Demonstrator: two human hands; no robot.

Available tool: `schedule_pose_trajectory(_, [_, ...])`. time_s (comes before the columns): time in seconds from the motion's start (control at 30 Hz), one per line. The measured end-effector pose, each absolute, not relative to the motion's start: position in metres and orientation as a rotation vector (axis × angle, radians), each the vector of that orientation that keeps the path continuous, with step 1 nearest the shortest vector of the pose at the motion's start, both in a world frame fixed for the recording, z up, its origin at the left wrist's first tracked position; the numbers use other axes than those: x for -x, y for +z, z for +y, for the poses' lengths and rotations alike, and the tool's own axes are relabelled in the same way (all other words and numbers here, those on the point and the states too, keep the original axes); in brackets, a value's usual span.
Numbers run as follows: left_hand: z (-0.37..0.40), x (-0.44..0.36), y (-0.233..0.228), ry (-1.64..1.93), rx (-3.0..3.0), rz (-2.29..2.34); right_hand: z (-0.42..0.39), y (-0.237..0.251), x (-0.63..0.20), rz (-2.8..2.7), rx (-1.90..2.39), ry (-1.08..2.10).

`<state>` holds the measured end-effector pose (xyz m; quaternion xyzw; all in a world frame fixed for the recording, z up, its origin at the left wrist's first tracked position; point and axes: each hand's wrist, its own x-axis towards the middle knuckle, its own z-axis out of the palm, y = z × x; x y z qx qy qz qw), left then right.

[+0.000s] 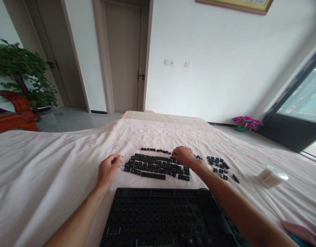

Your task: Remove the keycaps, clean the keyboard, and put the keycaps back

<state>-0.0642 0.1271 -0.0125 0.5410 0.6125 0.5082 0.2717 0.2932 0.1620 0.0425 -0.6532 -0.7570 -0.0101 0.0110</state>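
Observation:
Loose black keycaps (150, 166) lie in rows on the cloth, with a long spacebar keycap (153, 176) along their near side. My right hand (183, 155) reaches over the far right part of these rows, its fingertips closed on a keycap there, mostly hidden by the fingers. Left of the rows, my left hand (109, 167) hovers just above the cloth, thumb and fingers pressed together; what they hold, if anything, is too small to make out. Closest to me is a black keyboard (158, 216) with most of its keycaps off and bare key sockets showing.
More keycaps (218, 166) lie scattered on the right, and a thin row of small keycaps (154, 150) lies behind the main group. A clear tub of cotton swabs (272, 176) and a white-handled brush (272, 204) rest at the right. Beneath everything is a wrinkled pink floral cloth (78, 157).

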Motion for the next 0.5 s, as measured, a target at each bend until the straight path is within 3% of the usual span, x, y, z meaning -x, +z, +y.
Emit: schedule_pose_trajectory(0.5, [0.1274,0.0644,-0.0124,1.361,-1.448,1.656,0.1698,0.0441,-0.3015,-2.256,2.102,-0.129])
